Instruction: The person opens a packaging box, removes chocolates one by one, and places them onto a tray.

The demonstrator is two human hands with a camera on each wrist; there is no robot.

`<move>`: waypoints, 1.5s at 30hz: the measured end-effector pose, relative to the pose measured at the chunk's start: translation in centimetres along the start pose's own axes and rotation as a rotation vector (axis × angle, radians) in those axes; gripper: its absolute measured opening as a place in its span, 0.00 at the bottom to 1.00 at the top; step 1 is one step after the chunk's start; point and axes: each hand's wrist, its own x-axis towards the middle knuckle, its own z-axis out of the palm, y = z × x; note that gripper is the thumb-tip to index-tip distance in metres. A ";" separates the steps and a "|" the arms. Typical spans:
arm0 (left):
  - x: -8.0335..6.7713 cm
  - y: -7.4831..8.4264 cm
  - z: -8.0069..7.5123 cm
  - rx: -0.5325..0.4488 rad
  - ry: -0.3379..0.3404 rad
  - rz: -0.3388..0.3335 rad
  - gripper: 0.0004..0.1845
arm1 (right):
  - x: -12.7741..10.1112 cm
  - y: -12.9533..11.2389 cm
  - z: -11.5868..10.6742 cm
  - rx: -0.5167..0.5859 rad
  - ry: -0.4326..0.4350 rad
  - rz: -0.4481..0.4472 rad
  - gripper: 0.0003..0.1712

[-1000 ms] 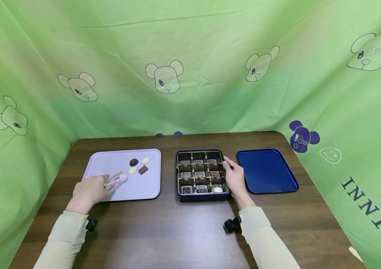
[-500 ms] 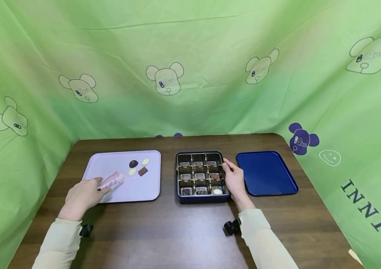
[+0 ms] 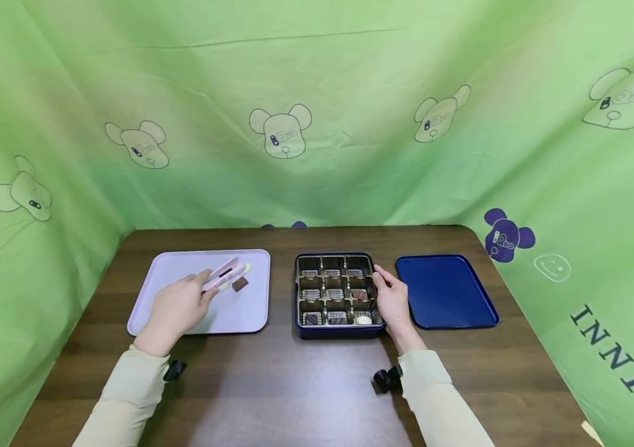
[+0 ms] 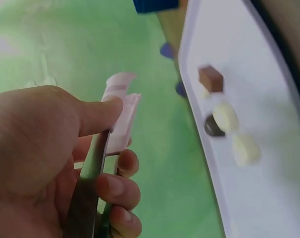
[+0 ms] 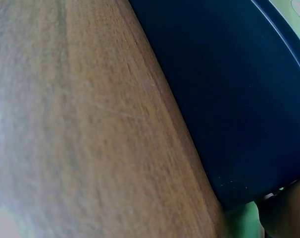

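My left hand (image 3: 178, 304) grips a pair of tongs (image 3: 221, 273) with pink ends and metal handles (image 4: 90, 183). The tongs' ends are over the chocolates on the lavender tray (image 3: 143, 298), apart from each other in the left wrist view. A brown square chocolate (image 3: 240, 284), pale ovals (image 4: 246, 149) and a dark round one (image 4: 214, 126) lie there; in the head view the tongs partly hide them. My right hand (image 3: 392, 302) holds the right side of a dark blue box (image 3: 339, 332) with a nine-part insert. Chocolates sit in its front row and middle-right compartment.
A flat blue lid-like tray (image 3: 446, 290) lies right of the box on the brown wooden table (image 3: 283, 391). A green printed curtain (image 3: 350, 186) hangs round the table's back and sides. In the right wrist view the box wall (image 5: 229, 99) fills much of the frame.
The left hand drew back slightly left, then moved right and away from me, bringing the tongs over the chocolates. My right hand has stayed at the box.
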 end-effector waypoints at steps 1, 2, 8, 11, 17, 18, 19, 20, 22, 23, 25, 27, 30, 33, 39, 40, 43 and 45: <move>0.4 0.5 0.1 -0.004 0.013 0.018 0.22 | 0.0 0.0 -0.1 0.001 0.005 -0.002 0.24; 0.7 1.0 0.2 -0.007 0.027 0.036 0.22 | 0.0 0.0 -0.1 0.001 0.009 -0.002 0.24; 2.5 4.1 0.6 -0.018 0.051 0.096 0.23 | -0.3 0.2 -0.2 -0.009 -0.002 0.001 0.25; 3.3 5.7 0.9 0.000 0.026 0.137 0.24 | -0.5 0.4 -0.4 -0.002 -0.003 0.005 0.25; 4.2 8.7 2.2 0.013 -0.014 0.248 0.24 | -0.9 0.8 -1.0 -0.004 0.016 0.015 0.26; 4.2 9.2 2.3 0.013 -0.019 0.261 0.25 | -0.9 0.8 -1.1 -0.008 0.015 0.016 0.26; 4.2 9.6 2.4 0.013 -0.026 0.274 0.25 | -1.0 0.8 -1.1 -0.010 0.013 0.017 0.26; 4.3 10.0 2.6 0.010 -0.032 0.289 0.26 | -1.0 0.9 -1.1 -0.010 0.009 0.017 0.26; 4.3 10.8 2.9 0.004 -0.044 0.321 0.27 | -1.0 1.0 -1.1 -0.009 0.007 0.017 0.26; 4.4 11.2 3.0 0.009 -0.054 0.339 0.27 | -1.0 1.0 -1.0 -0.008 0.010 0.019 0.25; 4.6 12.0 3.3 0.024 -0.075 0.367 0.28 | -1.0 1.0 -0.9 -0.006 0.011 0.017 0.25; 5.0 12.8 3.5 0.048 -0.100 0.384 0.28 | -0.9 0.9 -0.8 -0.005 0.008 0.007 0.25; 5.7 14.1 3.5 0.074 -0.155 0.386 0.28 | -0.7 0.6 -0.7 -0.008 0.007 -0.002 0.25; 6.6 15.2 3.4 0.087 -0.211 0.398 0.27 | -0.6 0.4 -0.6 -0.004 0.003 -0.003 0.24; 8.1 17.1 3.2 0.142 -0.293 0.413 0.24 | -0.2 0.3 -0.3 0.004 -0.006 -0.008 0.24; 8.3 17.4 3.2 0.153 -0.305 0.409 0.23 | -0.1 0.3 -0.2 0.004 -0.006 -0.011 0.24; 9.0 18.3 3.1 0.189 -0.324 0.400 0.19 | 0.0 0.2 -0.1 0.003 -0.006 -0.021 0.24; 9.5 19.0 3.1 0.221 -0.328 0.394 0.16 | 0.1 0.2 0.0 0.006 -0.007 -0.025 0.24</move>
